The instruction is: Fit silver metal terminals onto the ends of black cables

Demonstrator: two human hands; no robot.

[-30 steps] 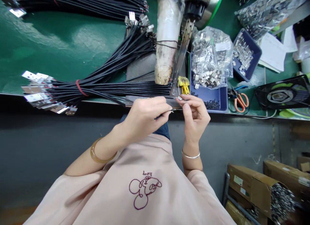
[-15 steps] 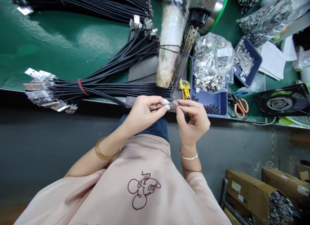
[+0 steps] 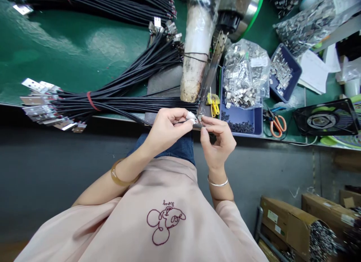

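Note:
My left hand [image 3: 168,127] pinches the end of a black cable [image 3: 180,122] between thumb and forefinger, with a white covering on a fingertip. Facing it, my right hand [image 3: 217,140] is closed on a small metal connector shell [image 3: 199,121], held against the cable's end. Just how the two parts meet is too small to make out. Behind my hands lies a bundle of black cables [image 3: 135,103], tied with a red band [image 3: 91,100] and carrying metal connectors [image 3: 42,108] at its left end.
A white wrapped nozzle [image 3: 194,62] and a metal bar [image 3: 213,70] reach down just beyond my hands. To the right are a yellow clip [image 3: 213,104], a blue tray [image 3: 258,121] of small parts, orange-handled pliers [image 3: 278,126] and a black fan [image 3: 324,119].
My right hand has moved slightly left, bringing the metal shell up to the cable's end. The left hand keeps its pinch on the cable. The whole view has shifted a little.

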